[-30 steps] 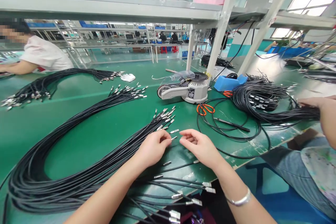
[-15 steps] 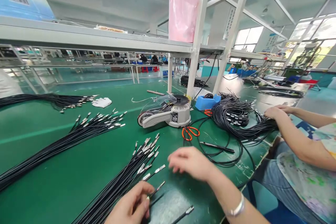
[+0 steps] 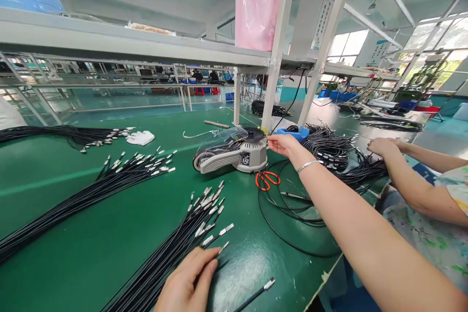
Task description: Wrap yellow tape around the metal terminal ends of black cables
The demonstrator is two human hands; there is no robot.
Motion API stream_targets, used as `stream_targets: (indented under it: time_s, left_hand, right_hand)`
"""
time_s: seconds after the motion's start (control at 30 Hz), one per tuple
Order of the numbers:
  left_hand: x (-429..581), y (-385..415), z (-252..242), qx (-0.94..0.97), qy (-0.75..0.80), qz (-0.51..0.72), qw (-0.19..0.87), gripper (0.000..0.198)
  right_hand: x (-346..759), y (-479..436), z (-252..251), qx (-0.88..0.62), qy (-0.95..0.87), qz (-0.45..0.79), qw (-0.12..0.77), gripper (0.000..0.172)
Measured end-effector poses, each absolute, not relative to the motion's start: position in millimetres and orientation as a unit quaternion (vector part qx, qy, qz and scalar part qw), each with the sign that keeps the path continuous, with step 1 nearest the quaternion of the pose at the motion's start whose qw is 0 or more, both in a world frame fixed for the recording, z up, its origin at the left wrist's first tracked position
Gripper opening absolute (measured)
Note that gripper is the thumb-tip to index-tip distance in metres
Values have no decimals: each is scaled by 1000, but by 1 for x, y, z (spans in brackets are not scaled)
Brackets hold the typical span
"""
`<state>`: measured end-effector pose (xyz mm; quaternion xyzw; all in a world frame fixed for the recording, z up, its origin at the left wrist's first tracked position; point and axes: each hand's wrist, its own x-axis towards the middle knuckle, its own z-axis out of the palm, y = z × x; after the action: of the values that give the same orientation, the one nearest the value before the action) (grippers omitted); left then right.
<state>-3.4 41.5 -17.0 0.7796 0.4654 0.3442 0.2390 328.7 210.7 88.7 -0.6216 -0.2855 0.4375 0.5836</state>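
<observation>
My left hand [image 3: 186, 282] rests at the bottom edge, its fingers closed on one black cable with a metal tip [image 3: 224, 246]. That cable lies at the near end of a fanned bundle of black cables [image 3: 183, 243] on the green table [image 3: 91, 214]. My right hand [image 3: 283, 144] is stretched out to the grey tape dispenser [image 3: 237, 155]. Its fingertips are pinched together at the dispenser's right side, and what they pinch is too small to see. A silver bracelet sits on that wrist.
Orange scissors [image 3: 266, 179] and loose cable loops [image 3: 292, 214] lie under my right arm. Another person's hands [image 3: 382, 147] work a coiled cable pile [image 3: 329, 148] at the right. More cable bundles [image 3: 120, 175] and a white cloth [image 3: 141, 137] lie left. A white shelf post [image 3: 272, 83] stands behind the dispenser.
My right hand has gone from beside the left hand out to the tape dispenser. The left hand kept its cable. The view has tilted upward and to the right.
</observation>
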Motion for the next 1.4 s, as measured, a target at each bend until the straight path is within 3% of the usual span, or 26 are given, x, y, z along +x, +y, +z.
stream_targets:
  time_s: [0.13,0.43,0.7,1.13,1.4]
  left_hand:
    - [4,30,-6,716,537,329,301,23]
    - [15,21,8,583,564,397,431,26]
    - [17,13,6,688,493,453,281,16]
    - [14,7,1,722,506,426,201,5]
    - [12,7,5,769,439,444,134,12]
  right_hand:
    - [296,161,73,-584,-302,424,623,10]
    - [163,-11,-8,-527,-368,528,555,26]
    - [144,-14,-3,-491,-354,534,590,25]
    - [143,-19,-1,-498,-364,524,587,20]
    - [142,-17,1,-505,-359,519,589,21]
